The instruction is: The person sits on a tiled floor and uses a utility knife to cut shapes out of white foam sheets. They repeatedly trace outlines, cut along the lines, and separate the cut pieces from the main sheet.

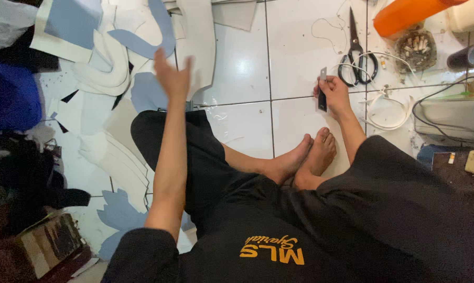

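We hold a small flat blade-like tool, dark at the lower part with a pale metal strip (322,89) sticking up, pinched in our right hand (334,97) just above the white tiled floor (294,47), a little in front of our crossed bare feet (305,160). The right fingers are closed narrowly round the dark part, thumb side toward us; whether the strip is a cutter blade or a plain metal tab we cannot tell at this size. Our left hand (173,78) is lifted off the floor, spread wide and holding nothing, above the left knee of our black trousers (205,157).

Near the right hand, a pair of black-handled scissors (356,57) lies with its tips pointing away, a white cord (389,107) looped beside it. Beyond stand an orange plastic cylinder (405,15) and a small dish of cigarette ends (415,50). On the left, cut pieces of white and pale blue sheet material (111,68) lie heaped and overlapping.

To handle the little tool well, we judge it best to keep the grip low on the dark part, the metal end turned away from our toes, and to bring the free left hand down only once it can steady a piece flat
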